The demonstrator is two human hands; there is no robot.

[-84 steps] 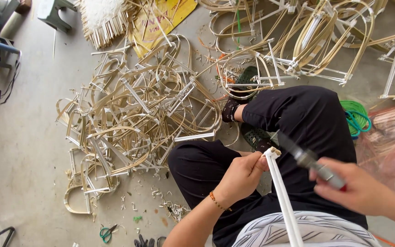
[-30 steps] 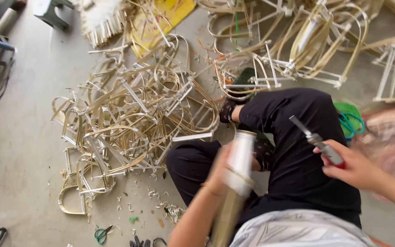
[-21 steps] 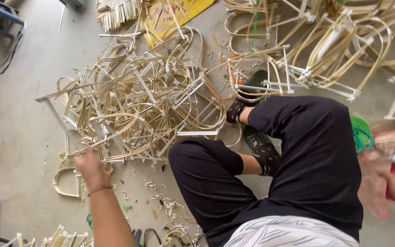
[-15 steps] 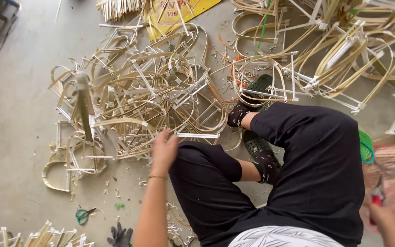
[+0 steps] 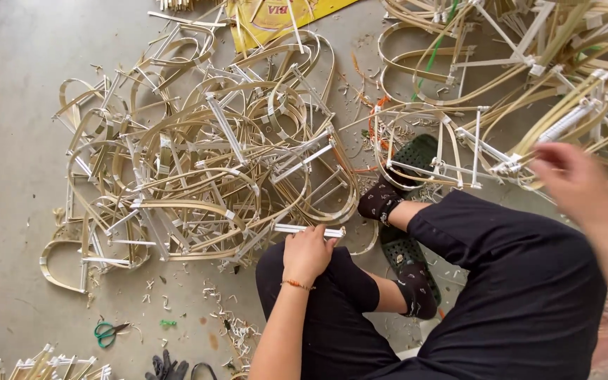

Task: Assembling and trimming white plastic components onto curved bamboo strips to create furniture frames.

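My left hand (image 5: pixel 309 253) grips white stick (image 5: pixel 309 230) on bamboo frame pile (image 5: pixel 198 162). Looks light, thin, springy, snappy. Hold mid-stick. Right hand (image 5: pixel 577 184) blurry, can't tell.

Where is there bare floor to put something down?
Bare grey concrete floor runs along the left, beside the big tangled pile of pale bent bamboo frames. A smaller patch lies between that pile and the green-handled scissors. The top right, under more frames, is crowded.

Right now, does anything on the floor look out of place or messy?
Yes. Bent frames lie in a tangled heap, not stacked. Shavings litter the floor. Green scissors lie loose among them. The left hand grips a white strip; the right hand is blurred.
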